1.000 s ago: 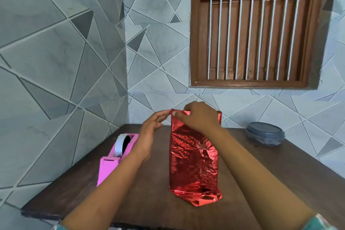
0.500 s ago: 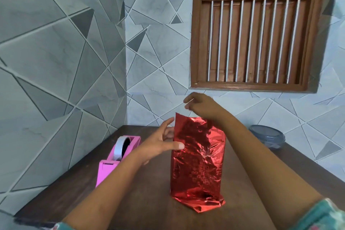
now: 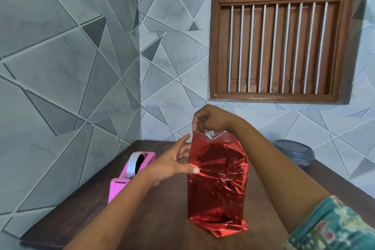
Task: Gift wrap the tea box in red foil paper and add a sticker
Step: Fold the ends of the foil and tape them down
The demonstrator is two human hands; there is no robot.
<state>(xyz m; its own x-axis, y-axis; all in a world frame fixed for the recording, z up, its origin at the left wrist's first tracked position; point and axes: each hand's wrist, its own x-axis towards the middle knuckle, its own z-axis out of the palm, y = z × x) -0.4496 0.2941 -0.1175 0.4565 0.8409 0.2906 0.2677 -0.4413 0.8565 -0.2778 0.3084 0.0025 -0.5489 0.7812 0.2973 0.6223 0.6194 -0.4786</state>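
The tea box wrapped in shiny red foil paper stands upright in the middle of the dark wooden table. Loose foil sticks out at its bottom end. My left hand is spread open against the box's left side, thumb on the front face and fingers behind the left edge. My right hand hovers over the top, fingertips curled down and pinching the crumpled foil at the top opening. The box itself is hidden under the foil. No sticker is in view.
A pink tape dispenser with a white tape roll sits left of the box. A dark grey lidded container stands at the back right by the tiled wall. A wooden shuttered window is above.
My left hand dropped from the top edge to the box's left side. My right hand rose off the top, then came back down onto the top foil.
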